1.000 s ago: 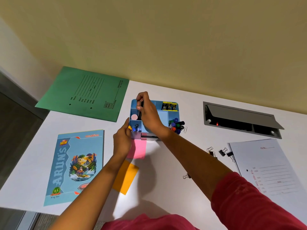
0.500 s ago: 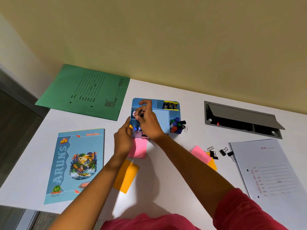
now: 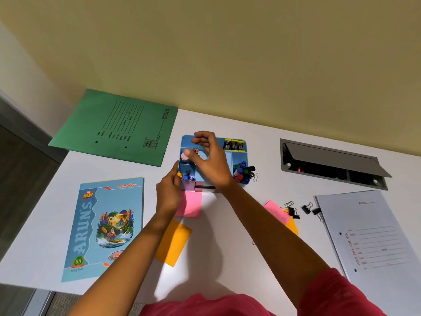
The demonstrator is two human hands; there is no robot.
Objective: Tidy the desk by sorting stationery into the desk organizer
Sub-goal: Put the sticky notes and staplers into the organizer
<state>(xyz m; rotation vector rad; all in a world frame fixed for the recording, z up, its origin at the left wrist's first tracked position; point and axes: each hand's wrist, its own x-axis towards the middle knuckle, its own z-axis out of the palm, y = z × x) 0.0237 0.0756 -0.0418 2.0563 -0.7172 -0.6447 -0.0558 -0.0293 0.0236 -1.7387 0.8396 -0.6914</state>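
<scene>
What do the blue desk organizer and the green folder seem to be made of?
The desk organizer looks like plastic: smooth, slightly glossy, thin moulded walls, rounded corners. The green folder is probably thin card: matte, lying flat, with printed black lines.

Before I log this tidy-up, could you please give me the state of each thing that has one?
desk organizer, partly filled, upright
left hand, holds the desk organizer's front-left corner
right hand, above it, fingers curled; grip unclear
cable hatch, lid open
binder clips, loose, not yet sorted
notebook, closed, flat
green file, closed, flat
</scene>
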